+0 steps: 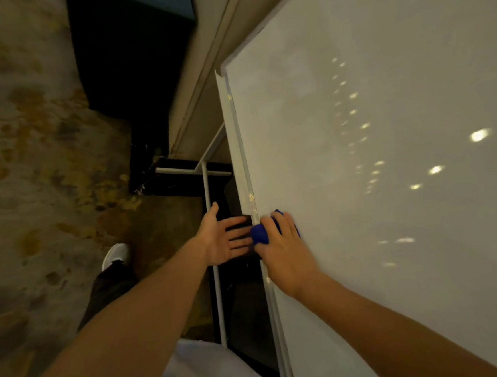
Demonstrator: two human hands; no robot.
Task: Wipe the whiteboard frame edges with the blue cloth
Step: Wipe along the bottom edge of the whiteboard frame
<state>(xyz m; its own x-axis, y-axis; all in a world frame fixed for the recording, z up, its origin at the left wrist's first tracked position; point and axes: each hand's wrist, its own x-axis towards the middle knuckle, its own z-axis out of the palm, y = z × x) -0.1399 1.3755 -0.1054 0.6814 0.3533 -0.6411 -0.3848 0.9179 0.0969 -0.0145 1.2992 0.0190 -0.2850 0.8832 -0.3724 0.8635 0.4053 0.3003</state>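
Note:
A large whiteboard (384,118) fills the right of the head view, seen tilted, with its pale frame edge (239,147) running down the middle. My right hand (284,245) presses a bunched blue cloth (259,233) against that edge low down, fingers curled over the cloth. Just left of it, my left hand (221,239) is spread with the palm facing the board's edge and the fingers apart, over a dark block (241,220) by the frame. It holds nothing.
A white metal stand (207,191) with a crossbar sits behind the board's edge. Left lies a mottled brown and grey carpet (30,146). My white shoe (115,255) and dark trouser leg stand on it. A beige wall (200,82) and dark furniture (130,57) are beyond.

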